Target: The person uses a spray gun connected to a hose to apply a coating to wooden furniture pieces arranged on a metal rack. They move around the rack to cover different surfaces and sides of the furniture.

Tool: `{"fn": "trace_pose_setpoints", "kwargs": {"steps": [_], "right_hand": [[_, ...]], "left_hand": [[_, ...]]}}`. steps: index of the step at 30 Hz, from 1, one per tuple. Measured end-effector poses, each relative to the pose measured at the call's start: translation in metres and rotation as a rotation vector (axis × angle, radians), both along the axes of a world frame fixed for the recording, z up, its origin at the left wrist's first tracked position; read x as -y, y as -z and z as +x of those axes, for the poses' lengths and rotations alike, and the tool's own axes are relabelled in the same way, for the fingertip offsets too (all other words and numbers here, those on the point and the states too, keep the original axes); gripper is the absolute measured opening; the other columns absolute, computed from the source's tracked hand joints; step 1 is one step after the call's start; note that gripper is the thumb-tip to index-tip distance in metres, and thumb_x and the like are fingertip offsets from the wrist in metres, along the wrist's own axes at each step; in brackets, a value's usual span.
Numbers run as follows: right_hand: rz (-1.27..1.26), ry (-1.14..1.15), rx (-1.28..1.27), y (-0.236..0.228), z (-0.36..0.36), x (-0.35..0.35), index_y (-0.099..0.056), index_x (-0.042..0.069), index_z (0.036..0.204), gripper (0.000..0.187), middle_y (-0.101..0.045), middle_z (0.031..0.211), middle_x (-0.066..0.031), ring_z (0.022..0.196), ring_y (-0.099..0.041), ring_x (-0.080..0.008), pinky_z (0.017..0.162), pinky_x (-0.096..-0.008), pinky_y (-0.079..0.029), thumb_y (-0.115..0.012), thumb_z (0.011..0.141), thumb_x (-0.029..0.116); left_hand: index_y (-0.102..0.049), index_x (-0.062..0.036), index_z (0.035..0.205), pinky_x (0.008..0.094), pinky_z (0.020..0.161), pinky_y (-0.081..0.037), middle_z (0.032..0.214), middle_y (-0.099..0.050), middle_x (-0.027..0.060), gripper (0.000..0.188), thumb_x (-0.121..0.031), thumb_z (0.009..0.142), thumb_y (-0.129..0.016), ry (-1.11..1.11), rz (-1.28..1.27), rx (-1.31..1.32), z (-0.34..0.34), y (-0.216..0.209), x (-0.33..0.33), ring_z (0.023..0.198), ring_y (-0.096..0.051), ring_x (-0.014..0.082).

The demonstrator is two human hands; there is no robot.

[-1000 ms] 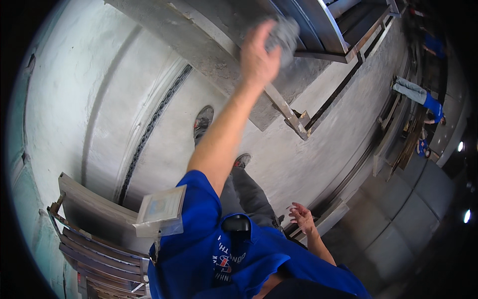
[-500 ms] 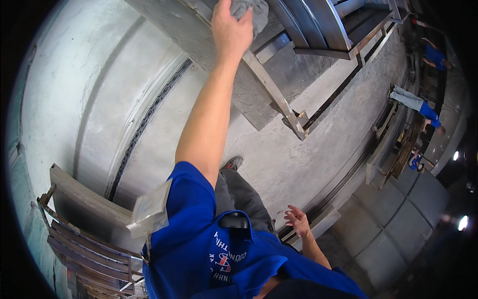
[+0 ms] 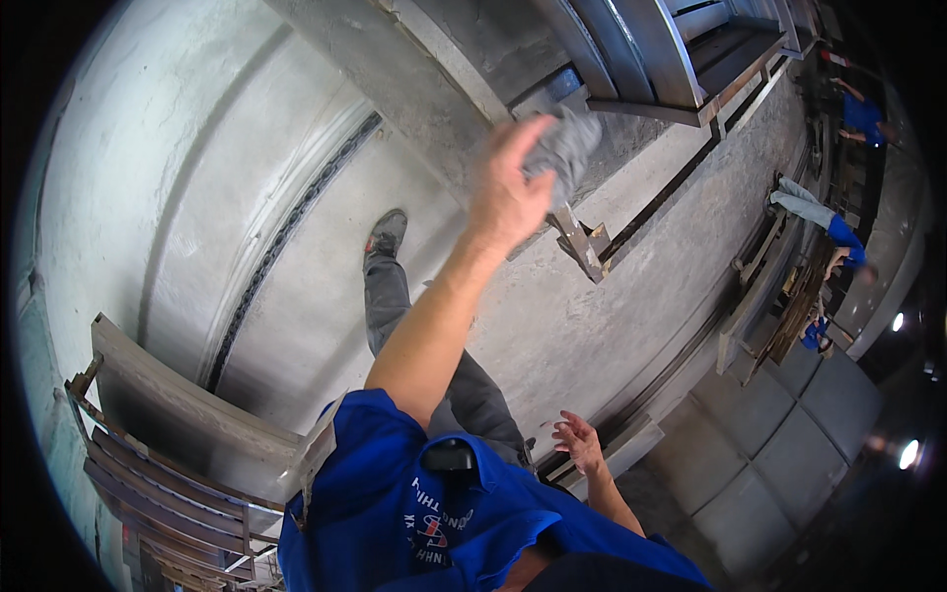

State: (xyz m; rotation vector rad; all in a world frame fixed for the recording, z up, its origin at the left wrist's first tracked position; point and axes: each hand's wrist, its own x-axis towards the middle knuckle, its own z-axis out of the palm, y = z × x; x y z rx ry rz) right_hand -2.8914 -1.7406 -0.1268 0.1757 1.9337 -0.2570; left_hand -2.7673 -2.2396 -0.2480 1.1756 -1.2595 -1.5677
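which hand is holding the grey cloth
The left hand, reaching farther forward: it grips the crumpled grey cloth, while the right hand, lower in the picture, shows no cloth.

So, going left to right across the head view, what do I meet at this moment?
Dark chain → dark shoe → left hand → grey cloth → co-worker in pale trousers → bright lamp.

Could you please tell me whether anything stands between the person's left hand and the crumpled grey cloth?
Nothing visible does: the bare left hand holds the crumpled grey cloth directly, though the picture is blurred there.
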Motion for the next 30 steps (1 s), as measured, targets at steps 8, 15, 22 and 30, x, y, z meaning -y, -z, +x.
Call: {"fn": "trace_pose_setpoints", "kwargs": {"steps": [8,15,22,30], "right_hand": [[0.000,0.004,0.010,0.002,0.004,-0.005,-0.050,0.003,0.150,0.066,-0.068,0.127,-0.0172,0.109,-0.069,-0.0260,0.085,-0.0386,-0.060,-0.072,0.099,0.037],[-0.038,-0.008,0.010,0.006,0.010,0.000,-0.049,0.002,0.150,0.066,-0.067,0.127,-0.0178,0.106,-0.069,-0.0257,0.085,-0.0387,-0.060,-0.073,0.099,0.037],[-0.060,-0.057,-0.004,0.009,0.019,0.011,-0.052,0.003,0.149,0.061,-0.068,0.127,-0.0161,0.106,-0.070,-0.0256,0.086,-0.0388,-0.061,-0.072,0.100,0.033],[-0.248,-0.221,0.025,0.020,0.036,0.056,-0.056,0.007,0.147,0.054,-0.069,0.122,-0.0126,0.105,-0.070,-0.0226,0.083,-0.0387,-0.062,-0.072,0.100,0.029]], "left_hand": [[-0.062,-0.0063,0.137,0.0324,0.103,-0.049,0.126,-0.071,0.0112,0.043,-0.003,0.094,-0.068,-0.295,0.018,0.059,0.058,0.003,0.027,0.116,-0.066,0.0219],[-0.060,0.0006,0.138,0.0345,0.108,-0.045,0.132,-0.067,0.0170,0.046,-0.005,0.093,-0.069,-0.355,0.175,0.000,0.086,0.001,0.010,0.124,-0.063,0.0261],[-0.054,0.0014,0.144,0.0335,0.106,-0.046,0.135,-0.064,0.0146,0.049,-0.007,0.098,-0.068,-0.474,0.191,-0.202,0.126,-0.010,0.019,0.121,-0.062,0.0220],[-0.053,-0.0009,0.146,0.0400,0.103,-0.051,0.135,-0.064,0.0138,0.052,-0.022,0.101,-0.068,-0.464,0.444,-0.465,0.254,0.023,-0.015,0.120,-0.063,0.0244]]}}
